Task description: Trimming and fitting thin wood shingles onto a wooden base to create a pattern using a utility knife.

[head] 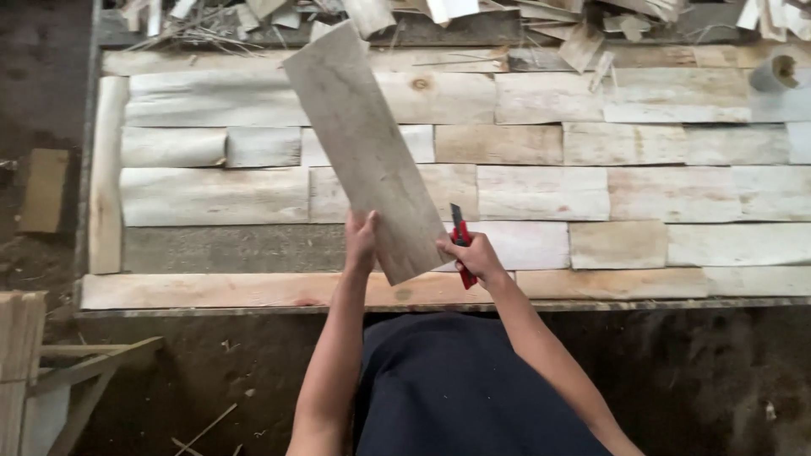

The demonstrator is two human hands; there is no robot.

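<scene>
Grey, weathered wood forms the long rectangular veneer sheet (363, 152) held above the surface (253, 291), a wide bench tiled with pale rectangular veneer pieces (541, 192) laid edge to edge in rows. At far left, a small tan wooden block (42, 190) lies on the dark ground, apart from the bench. The left hand (361, 241) is closed on the sheet's near left edge, thumb on top. The sheet's long axis runs from the hands up and to the left, away from the body, its far end reaching the scrap pile (473, 17) at the bench's back edge. Its near corner sits between the two hands, touching both. The right hand (475, 256) steadies the near right edge while closed around a red-handled utility knife (460, 245), blade pointing up. Both hands are equally near the sheet's lower end; the far end is out of reach of either.
</scene>
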